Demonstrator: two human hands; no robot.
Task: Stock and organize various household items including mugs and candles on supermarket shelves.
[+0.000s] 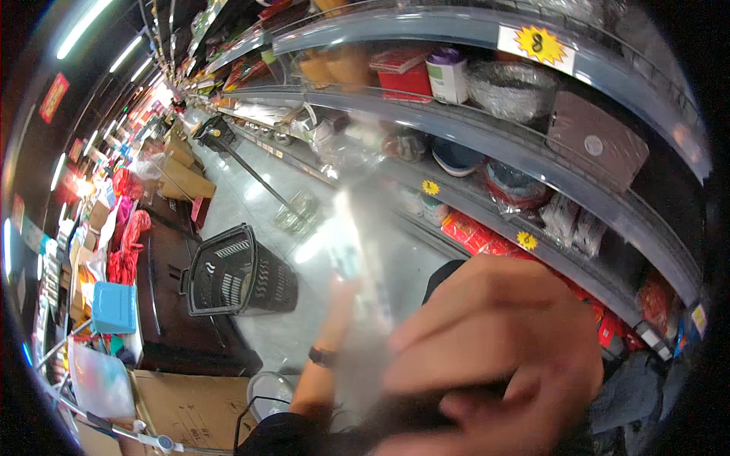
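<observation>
My left hand (pixel 342 285), blurred by motion and with a dark band at the wrist, is on a long, pale, partly see-through plastic package (pixel 365 251). The package is too smeared to name more exactly. Close to the camera, my right hand (pixel 496 330) fills the lower right with its fingers curled. It lies to the right of the package's lower part. Blur and the dark gap under its fingers hide whether it grips anything. Beyond my left hand, a black plastic shopping basket (pixel 276 279) stands upright on the tiled floor (pixel 259 336).
Metal shelving (pixel 365 105) with wrapped bowls (pixel 459 157) and red packets (pixel 485 236) runs along the right. A long-handled tool (pixel 254 174) crosses the aisle. At left are a blue plastic bin (pixel 114 308), a cardboard box (pixel 194 407) and a whitish bucket (pixel 268 396).
</observation>
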